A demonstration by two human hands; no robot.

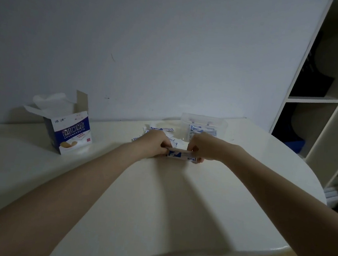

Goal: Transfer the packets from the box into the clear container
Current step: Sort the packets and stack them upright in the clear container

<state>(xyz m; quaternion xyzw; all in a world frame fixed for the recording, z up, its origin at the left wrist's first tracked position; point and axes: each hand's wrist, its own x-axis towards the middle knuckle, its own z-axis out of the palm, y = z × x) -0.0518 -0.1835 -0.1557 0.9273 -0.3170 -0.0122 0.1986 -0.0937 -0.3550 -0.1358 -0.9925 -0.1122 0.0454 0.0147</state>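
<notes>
While both forearms reach across the pale round table (177,201), the left hand (154,144) and the right hand (200,146) meet at a small stack of packets (182,155) held between them just above the tabletop. The left hand's fingers are curled round the stack's left end, and the right hand pinches its right end, thumb on top and fingertips below. The stack lies level, its long side running left to right, with a blue and white print facing the camera.

Just beyond the hands, more loose packets (159,132) lie scattered flat on the table, partly hidden by the knuckles. Farther back and to the right stands the clear container (204,123), near the wall, with some blue and white packets already standing upright inside it; the right hand sits directly in front of it, and whether they touch cannot be told.

Well apart to the left, the box (69,132) stands upright on the table with its top flaps open, blue and white with printed characters on the front. White paper (50,100) sticks up behind it. A shelf unit (323,100) stands at the far right.
</notes>
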